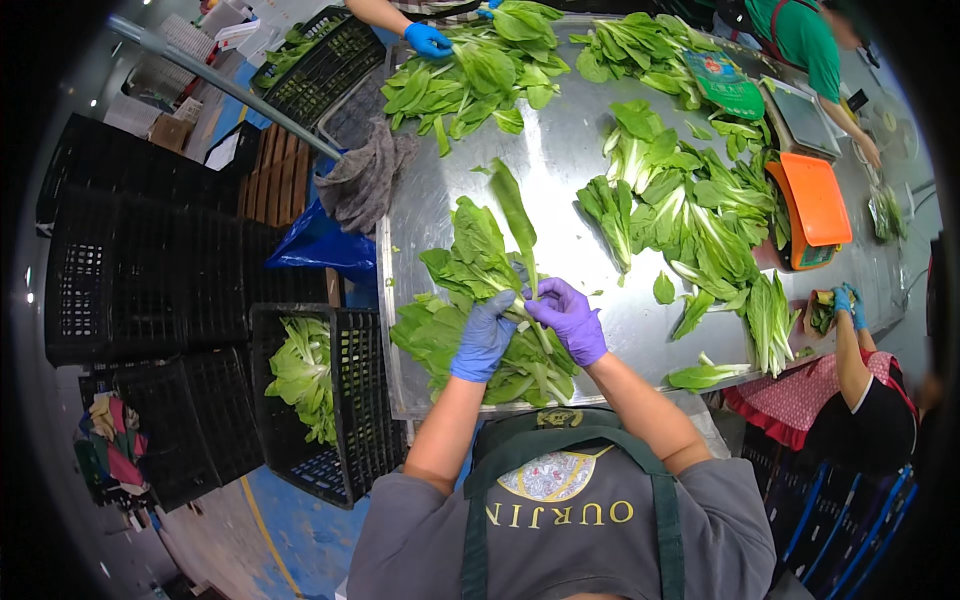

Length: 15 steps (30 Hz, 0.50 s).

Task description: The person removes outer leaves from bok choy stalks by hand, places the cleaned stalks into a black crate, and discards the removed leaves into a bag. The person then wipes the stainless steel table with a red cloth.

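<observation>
My left hand (486,336), in a blue glove, grips a bunch of leafy greens (480,244) by its stem end. My right hand (568,319), in a purple glove, pinches the stalk of a single long leaf (514,214) that stands up beside the bunch. Both hands are close together over a pile of loose leaves (435,330) at the near left corner of the metal table (450,169). More heads of greens (675,202) lie to the right on the tabletop.
An orange scale (810,202) stands on the right. A black plastic crate (341,405) with greens is at the left. A grey cloth (367,176) hangs over the left edge. Across the table a co-worker's gloved hand (427,40) touches greens; another's gloved hands (851,301) are at right.
</observation>
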Motion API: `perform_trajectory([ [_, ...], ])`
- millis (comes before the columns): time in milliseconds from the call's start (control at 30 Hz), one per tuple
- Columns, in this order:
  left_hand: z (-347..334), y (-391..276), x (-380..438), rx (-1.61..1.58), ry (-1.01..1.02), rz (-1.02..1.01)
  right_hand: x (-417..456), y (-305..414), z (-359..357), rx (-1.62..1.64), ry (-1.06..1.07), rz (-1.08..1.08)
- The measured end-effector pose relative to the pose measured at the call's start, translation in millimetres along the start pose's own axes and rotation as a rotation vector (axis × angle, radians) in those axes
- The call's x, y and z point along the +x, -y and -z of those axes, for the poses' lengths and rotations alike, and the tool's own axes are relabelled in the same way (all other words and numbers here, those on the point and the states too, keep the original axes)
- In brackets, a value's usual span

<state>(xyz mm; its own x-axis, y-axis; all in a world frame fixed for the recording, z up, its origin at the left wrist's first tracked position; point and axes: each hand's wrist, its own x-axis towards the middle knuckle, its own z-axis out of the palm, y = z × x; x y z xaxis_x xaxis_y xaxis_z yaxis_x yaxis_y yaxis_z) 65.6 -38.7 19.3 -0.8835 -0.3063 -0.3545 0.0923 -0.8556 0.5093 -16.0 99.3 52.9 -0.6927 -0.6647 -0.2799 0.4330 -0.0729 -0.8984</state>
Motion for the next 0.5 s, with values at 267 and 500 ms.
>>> perform_trajectory([
  [267,16,3,20,-0.293,-0.070,-0.058,-23,2,-9,-0.339,-0.107,0.275],
  [500,36,-87,8,-0.050,-0.317,-0.407,16,-45,100,-0.880,-0.451,0.015],
])
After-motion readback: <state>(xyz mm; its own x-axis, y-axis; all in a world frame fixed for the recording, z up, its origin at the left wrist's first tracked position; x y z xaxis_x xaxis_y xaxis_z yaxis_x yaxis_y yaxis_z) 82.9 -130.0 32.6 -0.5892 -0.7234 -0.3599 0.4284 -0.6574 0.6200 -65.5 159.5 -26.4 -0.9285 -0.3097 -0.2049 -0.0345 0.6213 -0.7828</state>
